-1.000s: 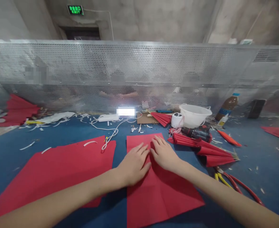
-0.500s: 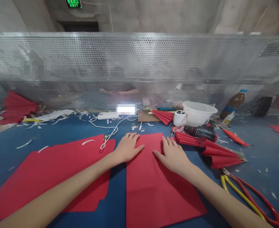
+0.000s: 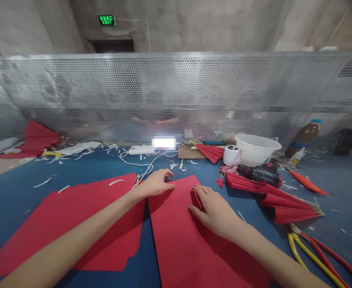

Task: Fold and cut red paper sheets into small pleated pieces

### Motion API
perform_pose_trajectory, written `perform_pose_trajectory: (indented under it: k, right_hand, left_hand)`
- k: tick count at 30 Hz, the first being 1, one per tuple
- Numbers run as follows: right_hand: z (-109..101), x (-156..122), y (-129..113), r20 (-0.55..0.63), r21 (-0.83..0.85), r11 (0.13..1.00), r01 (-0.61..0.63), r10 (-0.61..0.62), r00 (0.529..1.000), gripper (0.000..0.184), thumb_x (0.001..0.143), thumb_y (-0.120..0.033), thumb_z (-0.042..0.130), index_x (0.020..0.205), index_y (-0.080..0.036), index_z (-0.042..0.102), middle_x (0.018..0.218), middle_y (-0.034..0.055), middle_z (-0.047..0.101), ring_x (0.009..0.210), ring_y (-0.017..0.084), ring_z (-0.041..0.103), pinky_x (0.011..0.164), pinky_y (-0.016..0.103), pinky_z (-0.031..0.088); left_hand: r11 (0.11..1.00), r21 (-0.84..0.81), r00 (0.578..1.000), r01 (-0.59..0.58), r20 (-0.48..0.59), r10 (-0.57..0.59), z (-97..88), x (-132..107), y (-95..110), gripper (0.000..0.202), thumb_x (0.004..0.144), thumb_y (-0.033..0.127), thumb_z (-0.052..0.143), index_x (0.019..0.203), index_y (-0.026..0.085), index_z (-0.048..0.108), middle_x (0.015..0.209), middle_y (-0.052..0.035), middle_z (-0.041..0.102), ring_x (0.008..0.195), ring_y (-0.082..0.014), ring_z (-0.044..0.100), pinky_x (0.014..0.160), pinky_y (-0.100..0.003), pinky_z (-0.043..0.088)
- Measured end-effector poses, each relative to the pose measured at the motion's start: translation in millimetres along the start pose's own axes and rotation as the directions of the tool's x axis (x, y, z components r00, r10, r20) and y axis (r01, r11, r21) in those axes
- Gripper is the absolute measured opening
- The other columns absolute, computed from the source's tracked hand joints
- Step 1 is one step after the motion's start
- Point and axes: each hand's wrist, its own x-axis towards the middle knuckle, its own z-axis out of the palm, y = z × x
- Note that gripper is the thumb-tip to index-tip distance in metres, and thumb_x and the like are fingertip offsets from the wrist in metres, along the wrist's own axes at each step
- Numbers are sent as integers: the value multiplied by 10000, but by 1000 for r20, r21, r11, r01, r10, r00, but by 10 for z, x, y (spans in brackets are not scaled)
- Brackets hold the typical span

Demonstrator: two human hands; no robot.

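A sheet of red paper (image 3: 176,236) lies in front of me on the blue tabletop, turned slightly with its far end to the left. My left hand (image 3: 157,183) is at its far left edge, thumb stretched over the paper and fingers apart, curling a little beyond the edge. Resting over the right part of the same sheet is my right hand (image 3: 214,208), fingers loosely bent and spread, with nothing visible in them. Larger red paper (image 3: 104,224) lies to the left under my left forearm, with white strips on it.
Pleated red paper (image 3: 289,204), a black drill (image 3: 259,175) and red-and-yellow-handled scissors (image 3: 316,256) lie at right. Behind them stand a white bucket (image 3: 256,150), a string spool (image 3: 231,155) and a brown bottle (image 3: 303,138). A perforated metal screen (image 3: 187,88) closes off the back.
The red sheet has rotated, its far end swinging left. My left hand has slid left to its edge, and the right hand's fingers have drawn in. The camera view has shifted slightly.
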Motion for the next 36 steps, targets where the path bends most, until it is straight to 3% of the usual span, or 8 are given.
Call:
perform_pose_trajectory:
  k: [5,9,12,15,21,26,36]
  right_hand:
    - [-40,-27,-51,-111,-121,991,-60,47,993,269,969,-391,536,1091,-196,676,1108,123,713,1054,331,619,902,472,448]
    - [-92,54,49,-223,51,999,15,-4,975,326,951,-326,571,1238,-185,636,1207,119,684,1136,313,579,951,434,419]
    - [-107,114,117,-102,328,944,33,1,995,244,960,-326,550,1100,-192,698,1035,70,739,968,251,637,831,351,453]
    - [-111,143,139,21,452,892,5,-16,1000,261,975,-332,511,920,-188,722,843,22,742,764,187,639,661,277,438]
    - [-159,137,136,131,494,869,11,-87,988,253,936,-330,575,789,-171,706,696,-28,665,660,132,553,575,230,374]
    - [-167,127,111,151,468,876,117,-210,966,201,924,-300,593,808,-167,689,692,-49,599,647,111,470,575,223,334]
    - [-104,141,113,169,524,848,84,-201,965,192,907,-276,606,783,-157,692,661,-43,590,628,111,473,568,219,344]
  left_hand:
    - [986,-165,976,-37,207,71,-30,-4,1,349,792,392,649,979,116,754,843,-66,739,677,-167,626,603,-243,433]
    - [952,-290,941,-100,284,186,49,-33,54,314,843,373,602,961,123,751,798,-32,698,647,-128,550,606,-232,395]
    - [927,-353,926,-127,292,239,93,-58,95,289,859,357,589,950,126,739,820,-24,684,704,-131,544,655,-232,398]
    - [913,-385,911,-137,314,269,116,-73,104,272,856,361,609,912,130,742,775,-13,663,693,-129,523,650,-231,384]
    - [904,-413,880,-110,383,282,161,-106,102,311,840,402,655,931,124,760,726,-14,643,619,-117,490,590,-227,368]
    - [901,-422,863,-99,414,289,212,-167,171,284,848,374,642,915,129,770,691,-2,620,585,-108,454,546,-221,336]
    - [877,-471,870,-99,387,306,277,-171,194,191,821,292,654,830,140,770,760,2,664,723,-137,541,669,-213,402]
